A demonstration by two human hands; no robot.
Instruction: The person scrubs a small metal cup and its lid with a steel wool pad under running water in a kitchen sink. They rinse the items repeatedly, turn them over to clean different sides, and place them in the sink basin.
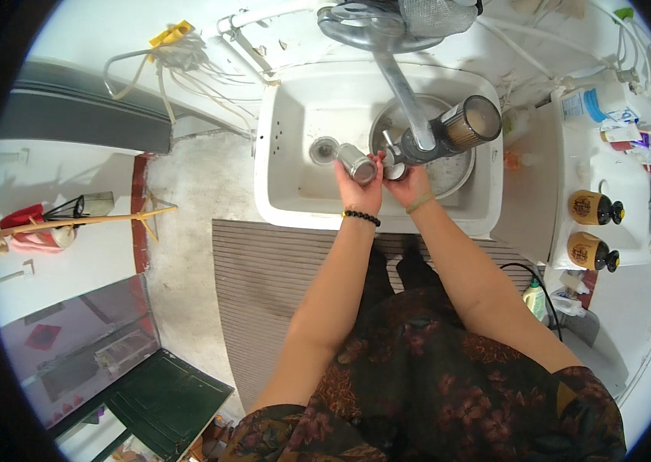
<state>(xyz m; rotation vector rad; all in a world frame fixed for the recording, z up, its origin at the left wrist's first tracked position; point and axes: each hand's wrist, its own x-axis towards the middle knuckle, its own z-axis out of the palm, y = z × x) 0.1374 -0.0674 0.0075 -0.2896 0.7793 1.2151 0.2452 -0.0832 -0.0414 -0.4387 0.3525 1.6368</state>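
My left hand, with a dark bead bracelet at the wrist, is wrapped around a clear cylindrical glass or jar. It is tilted over the sink, one end towards me and the other near the drain. Close beside it, my right hand holds a small round silvery lid or cap. Both hands are over the front part of the white sink, just below the faucet's filter unit. Whether water runs from its outlet I cannot tell.
A round metal basin lies in the sink's right half, under the faucet pipe. On the right, two brown-labelled bottles and several toiletries stand on a white surface. A wooden stand is at left; a striped mat covers the floor.
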